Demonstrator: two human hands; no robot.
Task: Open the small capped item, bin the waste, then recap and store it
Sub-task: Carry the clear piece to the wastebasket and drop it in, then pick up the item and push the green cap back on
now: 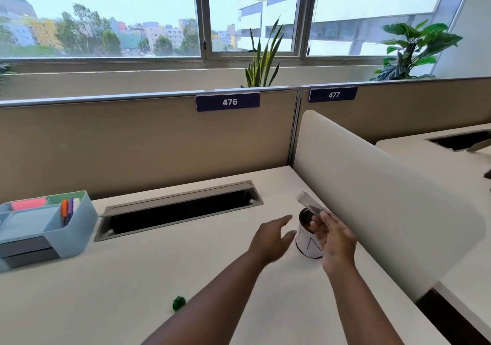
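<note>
Tipping a clear container (309, 203) over the small bin (308, 234) (near the divider), the right hand (336, 234) grips it; the left hand (273, 234) hovers empty, fingers spread. Waste could miss the narrow opening.

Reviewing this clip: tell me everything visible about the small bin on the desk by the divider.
The bin is a small upright cylinder, open at the top with a dark inside and a dark band at its base. Its side looks wrapped in white paper with thin black lines. It stands on the white desk close to the white divider. The right hand covers its right side and holds a clear, blurred item tilted over its mouth. The left hand is open just beside it; contact cannot be told.
</note>
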